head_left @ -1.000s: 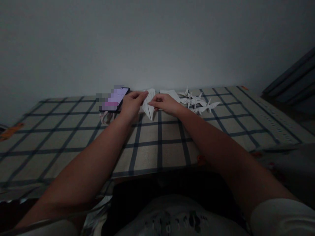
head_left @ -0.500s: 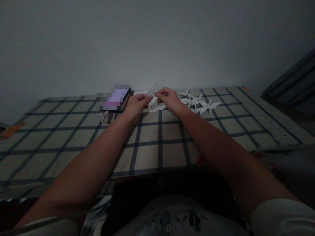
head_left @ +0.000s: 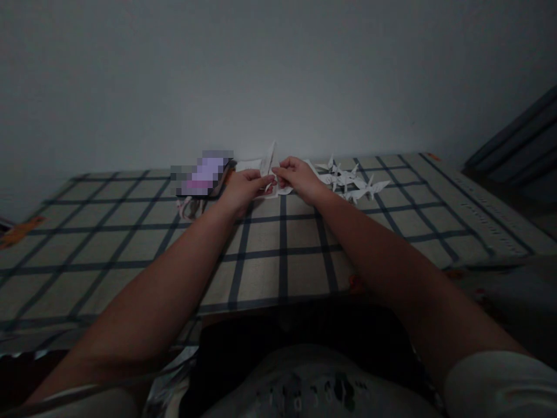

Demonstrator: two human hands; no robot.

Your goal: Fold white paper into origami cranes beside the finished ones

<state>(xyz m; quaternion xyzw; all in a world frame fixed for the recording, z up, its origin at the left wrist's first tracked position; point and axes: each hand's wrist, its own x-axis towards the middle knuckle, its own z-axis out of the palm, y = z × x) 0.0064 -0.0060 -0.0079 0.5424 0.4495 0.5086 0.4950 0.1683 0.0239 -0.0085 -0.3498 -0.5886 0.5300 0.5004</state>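
Note:
Between my two hands stands a piece of folded white paper point(head_left: 270, 158), its pointed tip upward. My left hand point(head_left: 244, 188) pinches it from the left, with thumb and fingers closed on its lower part. From the right, my right hand point(head_left: 298, 176) has thumb and forefinger pressed together at the paper's edge. Fingers cover much of the lower folds. Several white folded paper cranes point(head_left: 352, 180) lie just right of my right hand. Flat white paper point(head_left: 250, 165) lies behind and under the hands.
A phone point(head_left: 206, 174) with a lit, partly blurred screen leans left of my hands, a pinkish cord point(head_left: 187, 208) below it. The checked tablecloth point(head_left: 261, 273) covers the table, which meets a plain wall point(head_left: 278, 75). A dark slatted object point(head_left: 517, 139) stands at the right.
The folded paper has turned and looks narrower, its tip slightly further left. My fingers have shifted a little on its lower part; both arms stay nearly in place.

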